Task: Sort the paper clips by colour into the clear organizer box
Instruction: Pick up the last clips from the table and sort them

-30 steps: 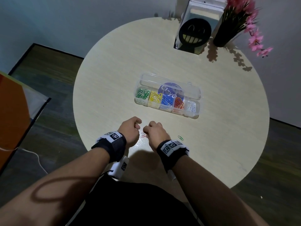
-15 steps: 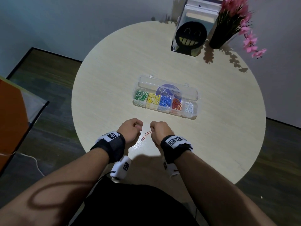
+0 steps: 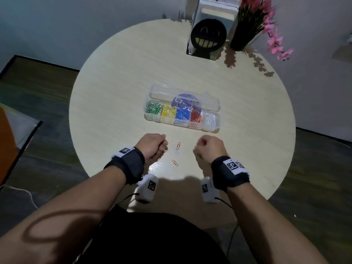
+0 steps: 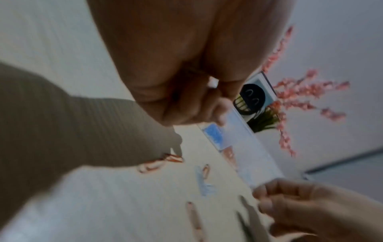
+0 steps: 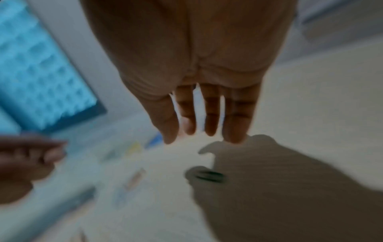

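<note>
The clear organizer box (image 3: 182,109) lies open mid-table, with green, yellow, blue, red and white clips in separate compartments. Near the front edge lie loose clips: a red clip (image 3: 178,145), a white clip (image 3: 177,152) and another red clip (image 3: 175,163). My left hand (image 3: 152,147) hovers left of them with fingers curled; two red clips (image 4: 163,161) lie on the table under it. My right hand (image 3: 207,147) is to their right, its fingers (image 5: 209,114) hanging loosely and holding nothing. A green clip (image 5: 208,176) lies in its shadow.
At the table's far edge stand a file holder with a black smiley face (image 3: 208,36) and a dark vase of pink flowers (image 3: 245,31). The round table's front edge (image 3: 171,180) is just under my wrists. An orange object (image 3: 7,145) sits at the left on the floor.
My hands, close together on a chain of red clips, have moved apart. The red clips now lie separate on the table between them.
</note>
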Tool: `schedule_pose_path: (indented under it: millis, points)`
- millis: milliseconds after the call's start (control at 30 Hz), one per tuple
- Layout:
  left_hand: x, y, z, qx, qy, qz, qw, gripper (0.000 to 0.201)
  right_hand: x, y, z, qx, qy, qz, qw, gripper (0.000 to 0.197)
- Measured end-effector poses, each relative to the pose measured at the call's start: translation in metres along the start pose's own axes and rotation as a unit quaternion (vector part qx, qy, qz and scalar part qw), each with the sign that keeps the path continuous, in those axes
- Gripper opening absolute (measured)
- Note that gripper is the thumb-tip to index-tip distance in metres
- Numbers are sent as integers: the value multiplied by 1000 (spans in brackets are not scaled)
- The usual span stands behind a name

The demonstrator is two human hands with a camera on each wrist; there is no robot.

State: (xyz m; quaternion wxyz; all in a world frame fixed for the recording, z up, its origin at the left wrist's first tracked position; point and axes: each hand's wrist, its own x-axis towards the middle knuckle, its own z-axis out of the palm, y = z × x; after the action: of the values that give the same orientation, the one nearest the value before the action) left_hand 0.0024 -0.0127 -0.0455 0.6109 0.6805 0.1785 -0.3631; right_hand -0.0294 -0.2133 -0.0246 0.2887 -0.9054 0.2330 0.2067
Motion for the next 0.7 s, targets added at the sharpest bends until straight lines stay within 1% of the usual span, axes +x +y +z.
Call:
schedule_pose_path:
  millis: [33, 67, 100, 133, 200, 233, 300, 400, 500, 567, 633, 700]
  points:
    - [4, -6, -7, 96, 38, 37, 994, 26, 1, 11, 4, -96, -18, 23, 995, 24]
    - [8, -13, -13, 178, 82, 67, 978, 21, -1, 17, 11, -151, -33, 40, 987, 29]
    - [10, -18, -18, 227, 107, 72, 965, 13, -6, 19, 17, -172, -41, 43, 983, 31]
    - [9, -20, -22, 276, 110, 64, 953, 8, -10, 18, 24, -176, -44, 32, 983, 31]
    - [7, -23, -22, 397, 88, 49, 912, 23, -19, 8, 38, -170, -53, -5, 984, 29]
    - [6, -26, -21, 440, 80, 48, 893, 29, -21, 3, 45, -167, -58, -23, 984, 28]
    - [4, -27, -18, 483, 75, 54, 871, 30, -24, -10, 56, -166, -59, -53, 983, 28]
    - [4, -29, -8, 512, 61, 67, 854, 36, -24, -21, 66, -146, -48, -86, 984, 31]
    - [5, -27, -3, 531, 47, 83, 842, 47, -17, -22, 64, -123, -50, -107, 985, 42]
    - [6, -27, -2, 552, 29, 91, 828, 52, -12, -20, 61, -153, -71, -141, 976, 51]
    - [8, -28, -1, 574, 20, 99, 812, 50, -8, -19, 59, -174, -99, -160, 967, 56]
    - [10, -29, 0, 580, 26, 110, 807, 41, -8, -19, 61, -191, -111, -175, 959, 53]
